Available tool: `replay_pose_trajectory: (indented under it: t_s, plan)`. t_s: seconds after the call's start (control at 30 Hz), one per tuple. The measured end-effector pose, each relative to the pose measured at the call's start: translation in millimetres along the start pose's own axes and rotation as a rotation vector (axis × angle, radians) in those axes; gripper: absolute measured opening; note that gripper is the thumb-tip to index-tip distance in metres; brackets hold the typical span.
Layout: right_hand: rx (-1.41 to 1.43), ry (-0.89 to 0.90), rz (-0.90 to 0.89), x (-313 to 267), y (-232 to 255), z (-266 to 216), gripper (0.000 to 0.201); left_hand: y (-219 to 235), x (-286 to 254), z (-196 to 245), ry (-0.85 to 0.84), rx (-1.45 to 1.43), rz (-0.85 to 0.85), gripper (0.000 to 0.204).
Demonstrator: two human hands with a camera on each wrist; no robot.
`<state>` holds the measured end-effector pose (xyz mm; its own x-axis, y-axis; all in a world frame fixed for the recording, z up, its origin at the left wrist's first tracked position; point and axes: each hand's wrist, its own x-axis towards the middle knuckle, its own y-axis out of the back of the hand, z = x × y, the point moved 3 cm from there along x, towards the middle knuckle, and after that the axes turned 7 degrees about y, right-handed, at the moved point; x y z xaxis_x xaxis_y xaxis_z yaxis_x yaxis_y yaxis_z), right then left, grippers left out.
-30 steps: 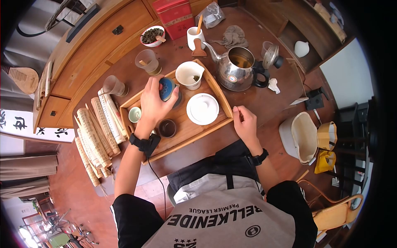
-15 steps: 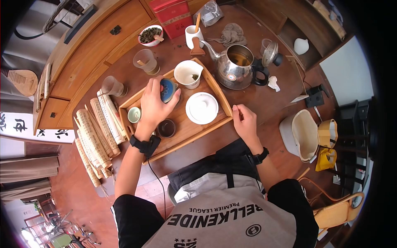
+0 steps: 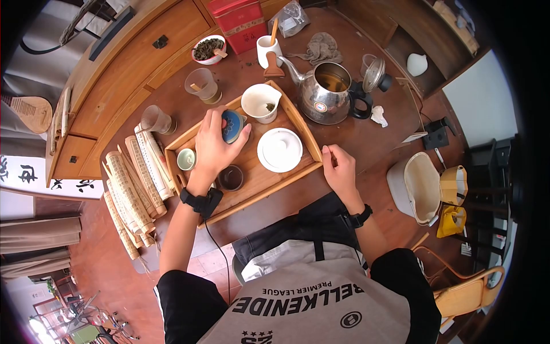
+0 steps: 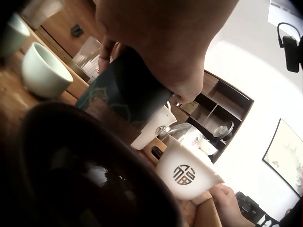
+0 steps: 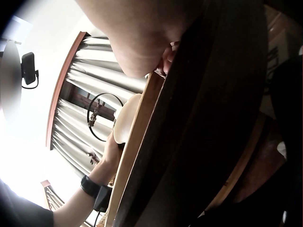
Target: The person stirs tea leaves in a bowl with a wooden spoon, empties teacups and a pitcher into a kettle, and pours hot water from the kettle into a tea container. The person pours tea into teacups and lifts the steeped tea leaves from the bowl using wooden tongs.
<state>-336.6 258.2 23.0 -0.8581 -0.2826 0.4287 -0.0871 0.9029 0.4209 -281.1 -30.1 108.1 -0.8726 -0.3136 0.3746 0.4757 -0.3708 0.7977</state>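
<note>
In the head view my left hand (image 3: pixel 216 146) grips a dark canister with a blue patterned lid (image 3: pixel 232 126), above the left part of the wooden tray (image 3: pixel 260 198). The left wrist view shows the canister (image 4: pixel 128 90) tilted under the hand, its lower end near the dark cup (image 4: pixel 94 170). From above, that cup (image 3: pixel 231 178) sits near the tray's front edge, a pale green cup (image 3: pixel 186 159) at the left. A white lidded bowl (image 3: pixel 280 150) and white pitcher (image 3: pixel 260 106) stand to the right. Curled fingers of my right hand (image 3: pixel 339 172) hold the tray's right front corner.
Behind the tray's right side stands a steel kettle (image 3: pixel 326 94). Two clear glasses (image 3: pixel 203 86), a bowl of tea leaves (image 3: pixel 209 50) and a red tin (image 3: pixel 239 26) are farther back. Bamboo scrolls (image 3: pixel 129 186) lie left of the tray.
The head view has shifted slightly. The canister's lid sits at a slightly different tilt in my left hand; my right hand stays at the tray's corner.
</note>
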Motion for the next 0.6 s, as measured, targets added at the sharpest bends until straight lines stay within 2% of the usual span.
replay_pose_trajectory:
  t_s: [0.07, 0.6]
  plan:
    - [0.000, 0.013, 0.003, -0.9, -0.6, 0.7, 0.017, 0.5, -0.4, 1.0, 0.022, -0.042, 0.003, 0.050]
    - [0.014, -0.004, 0.014, -0.7, -1.3, 1.1, 0.018, 3.3, 1.0, 2.0, 0.051, -0.089, -0.011, 0.049]
